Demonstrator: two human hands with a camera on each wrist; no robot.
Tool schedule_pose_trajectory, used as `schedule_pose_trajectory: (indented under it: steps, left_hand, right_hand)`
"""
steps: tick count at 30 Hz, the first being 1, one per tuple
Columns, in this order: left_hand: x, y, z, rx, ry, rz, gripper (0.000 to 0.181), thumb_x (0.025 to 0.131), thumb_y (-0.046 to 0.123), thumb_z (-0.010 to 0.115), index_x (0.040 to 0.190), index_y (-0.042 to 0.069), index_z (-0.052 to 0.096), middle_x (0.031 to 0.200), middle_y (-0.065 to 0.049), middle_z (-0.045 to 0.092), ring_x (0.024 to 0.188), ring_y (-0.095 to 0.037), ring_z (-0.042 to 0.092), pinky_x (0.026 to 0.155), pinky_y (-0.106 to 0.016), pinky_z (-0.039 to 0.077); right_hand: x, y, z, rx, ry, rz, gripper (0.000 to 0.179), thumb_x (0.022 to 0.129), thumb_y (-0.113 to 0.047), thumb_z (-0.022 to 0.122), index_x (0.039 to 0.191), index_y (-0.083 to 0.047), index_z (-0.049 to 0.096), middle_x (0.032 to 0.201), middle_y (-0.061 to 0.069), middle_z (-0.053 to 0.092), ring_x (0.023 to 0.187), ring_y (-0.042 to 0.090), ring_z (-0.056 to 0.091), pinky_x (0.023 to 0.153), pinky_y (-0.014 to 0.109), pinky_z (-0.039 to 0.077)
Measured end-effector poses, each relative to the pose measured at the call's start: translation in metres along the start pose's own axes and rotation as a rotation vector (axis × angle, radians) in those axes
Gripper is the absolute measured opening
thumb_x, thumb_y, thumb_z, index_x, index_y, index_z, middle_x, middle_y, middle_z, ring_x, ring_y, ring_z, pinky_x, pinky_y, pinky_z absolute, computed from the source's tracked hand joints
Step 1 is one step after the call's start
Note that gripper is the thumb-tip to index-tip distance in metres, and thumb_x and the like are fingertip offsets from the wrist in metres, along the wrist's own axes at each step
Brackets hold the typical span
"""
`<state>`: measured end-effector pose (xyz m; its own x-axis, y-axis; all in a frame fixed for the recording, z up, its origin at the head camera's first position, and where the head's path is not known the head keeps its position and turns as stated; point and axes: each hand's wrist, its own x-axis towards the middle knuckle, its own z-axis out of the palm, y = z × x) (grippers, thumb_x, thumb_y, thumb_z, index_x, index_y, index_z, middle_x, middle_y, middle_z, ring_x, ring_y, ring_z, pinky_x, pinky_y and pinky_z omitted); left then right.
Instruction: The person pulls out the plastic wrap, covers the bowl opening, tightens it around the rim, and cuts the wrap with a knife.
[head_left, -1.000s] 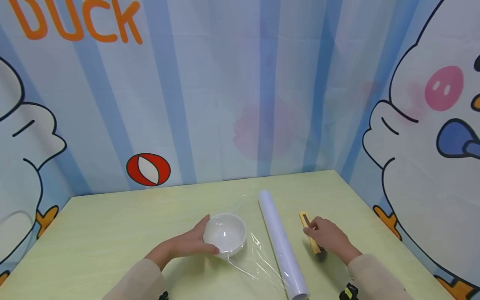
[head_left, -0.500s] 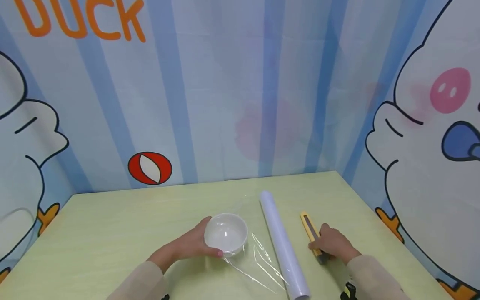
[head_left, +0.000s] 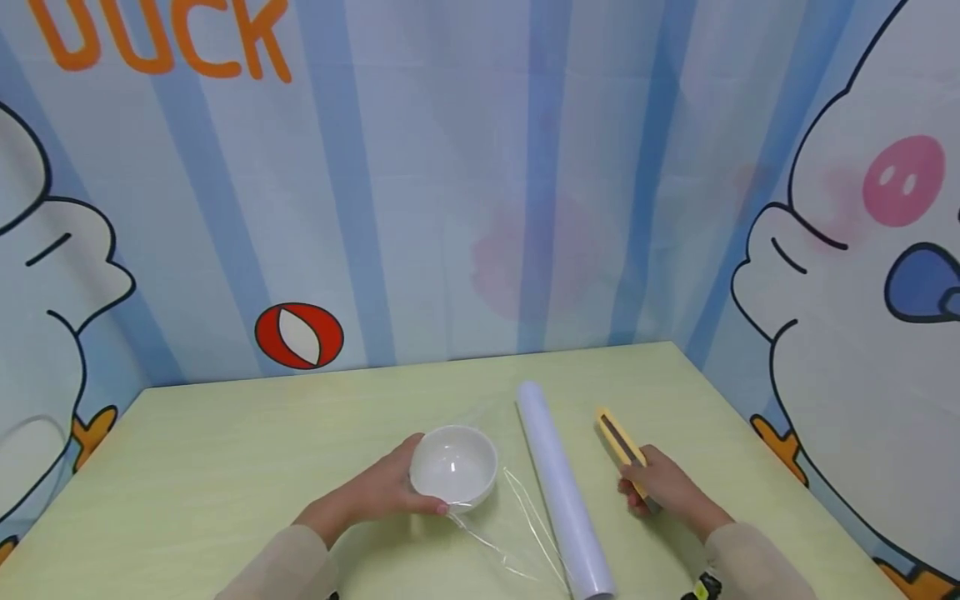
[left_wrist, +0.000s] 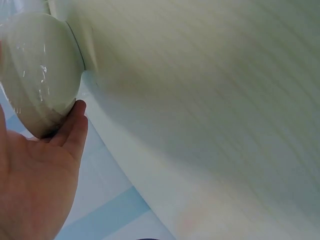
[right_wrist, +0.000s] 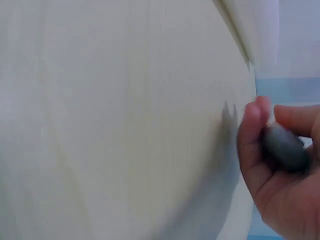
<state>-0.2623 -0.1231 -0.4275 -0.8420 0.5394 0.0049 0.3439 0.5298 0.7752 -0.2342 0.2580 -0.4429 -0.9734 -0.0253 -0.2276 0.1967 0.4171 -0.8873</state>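
A white bowl [head_left: 453, 467] is in my left hand [head_left: 382, 487], which grips its left side with the thumb in front and the fingers behind. In the left wrist view the bowl [left_wrist: 42, 70] shows its outer wall with shiny film over it, above the palm. Clear plastic wrap [head_left: 510, 521] runs from the bowl toward a whitish roll [head_left: 562, 492]. My right hand [head_left: 667, 487] holds a yellow utility knife [head_left: 621, 436], its front end pointing away to the upper left. In the right wrist view the knife's dark end [right_wrist: 286, 147] sits between fingers and thumb; whether a blade is out cannot be told.
All of this is on or above a pale yellow-green table [head_left: 262, 458]. Behind it hangs a blue striped curtain [head_left: 442, 183] with cartoon prints, and more printed cloth [head_left: 847, 400] closes off the right side.
My right hand has closed round the utility knife and raised it off the table, its front end swinging slightly left. The left hand and bowl have hardly moved.
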Motion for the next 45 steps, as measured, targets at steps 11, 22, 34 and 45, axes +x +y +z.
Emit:
schedule_pose_trajectory:
  steps: [11,22,34,45]
  left_hand:
    - [0.000,0.005,-0.004,0.025,-0.028,-0.015,0.092,0.065,0.040,0.082,0.134,0.005,0.032,0.126,-0.008,0.049,0.112,-0.022,0.049,0.095,-0.046,0.041]
    - [-0.002,0.007,-0.009,0.019,-0.053,-0.028,0.087,0.066,0.037,0.081,0.132,0.004,0.035,0.123,-0.008,0.050,0.110,-0.022,0.049,0.094,-0.046,0.041]
    - [-0.004,0.012,-0.012,0.014,-0.083,-0.042,0.086,0.068,0.036,0.080,0.132,0.004,0.033,0.123,-0.008,0.049,0.110,-0.022,0.048,0.095,-0.046,0.040]
    - [-0.004,0.012,-0.013,-0.013,-0.104,-0.037,0.085,0.069,0.034,0.079,0.132,0.004,0.032,0.123,-0.009,0.048,0.109,-0.022,0.047,0.093,-0.045,0.039]
  right_hand:
    - [-0.011,-0.022,0.005,0.313,-0.276,-0.118,0.051,0.100,-0.019,0.032,0.136,0.013,0.014,0.104,0.006,0.057,0.075,0.009,0.060,0.070,0.028,0.051]
    - [-0.019,-0.038,0.020,0.488,-0.363,-0.246,0.053,0.098,-0.010,0.037,0.138,0.014,0.012,0.112,0.003,0.056,0.100,0.010,0.063,0.085,0.027,0.051]
    - [-0.022,-0.040,0.028,0.470,-0.213,-0.299,0.047,0.099,-0.010,0.035,0.136,0.013,0.017,0.101,0.001,0.057,0.091,0.009,0.065,0.081,0.025,0.052]
    - [-0.027,-0.042,0.033,0.456,-0.141,-0.355,0.026,0.099,-0.014,0.037,0.114,0.007,0.036,0.087,-0.003,0.058,0.073,0.008,0.063,0.068,0.025,0.054]
